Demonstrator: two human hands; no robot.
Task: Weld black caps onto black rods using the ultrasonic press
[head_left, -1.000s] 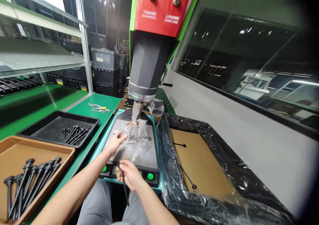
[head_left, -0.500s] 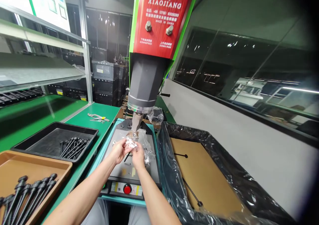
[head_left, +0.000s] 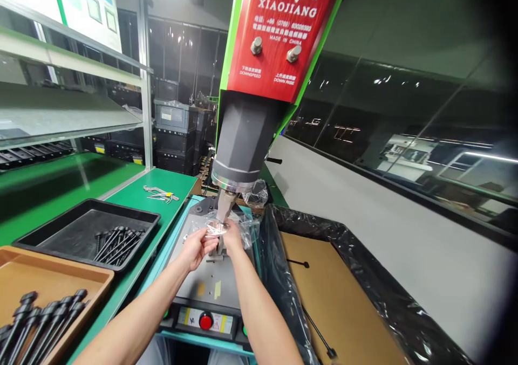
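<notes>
A sheet of clear plastic film (head_left: 217, 228) is stretched between my two hands, right at the tip of the metal welding horn (head_left: 225, 207). My left hand (head_left: 196, 250) pinches its left side, palm partly turned up. On the right, the fingers of my right hand (head_left: 233, 238) are closed on the film and partly hidden by the hand itself. Below the film a small metal fixture (head_left: 217, 254) stands on the grey machine plate (head_left: 194, 276). More crumpled film spreads behind my right hand. Whether anything lies inside the film cannot be made out.
A red-fronted press head (head_left: 279, 36) hangs above. At left are a brown tray (head_left: 73, 265) and a black tray (head_left: 52, 235), both with black rods, plus pliers (head_left: 162, 193). A cardboard-bottomed, plastic-lined box (head_left: 324, 279) stands right. A red button (head_left: 206, 321) faces me.
Bunched film has been spread flatter and raised to the horn tip. Both hands have moved slightly up the plate, the right one also rightward. The black rod below them no longer shows. The view has shifted.
</notes>
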